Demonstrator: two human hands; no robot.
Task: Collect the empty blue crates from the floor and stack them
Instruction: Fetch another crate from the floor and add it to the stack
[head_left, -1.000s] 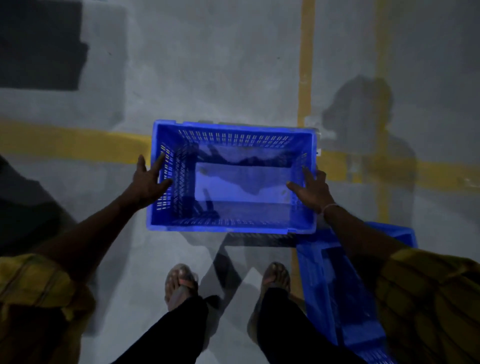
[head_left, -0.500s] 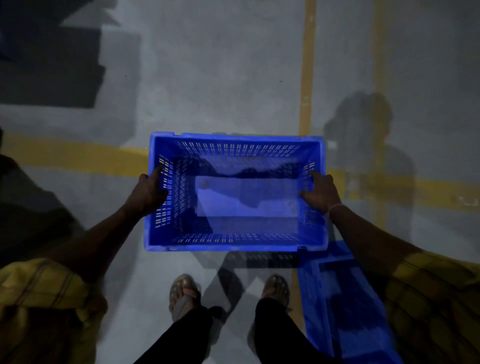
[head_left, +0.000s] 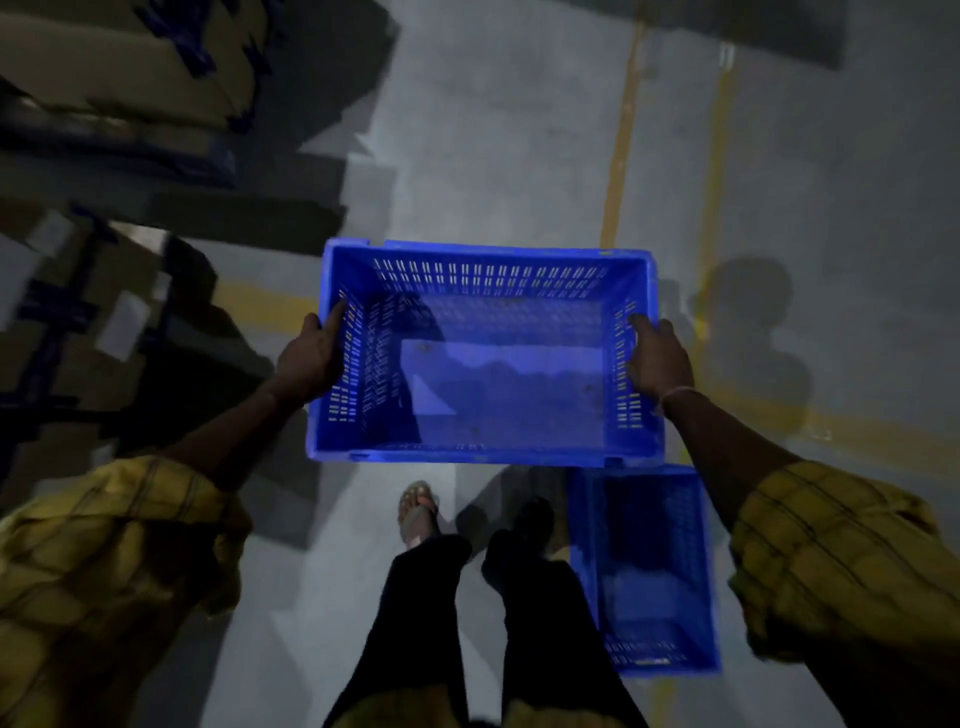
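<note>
Floor (head_left: 519, 156): grey concrete, yellow lines.
Boxes (head_left: 104, 78): blurred stacks, 9 to 11 o'clock; count unclear.
Crates: two, blue, empty.
Crate (head_left: 483, 353): centre frame, held level in front of me, long axis running 9 to 3 between my hands.
Second crate (head_left: 654, 571): on the floor at 5 o'clock, beside my right foot, long axis 12 to 6; my right hand is nearer. I judge this the stacking target.
Left hand (head_left: 306, 358): closed round the left wall.
Right hand (head_left: 657, 358): closed round the right wall.
</note>
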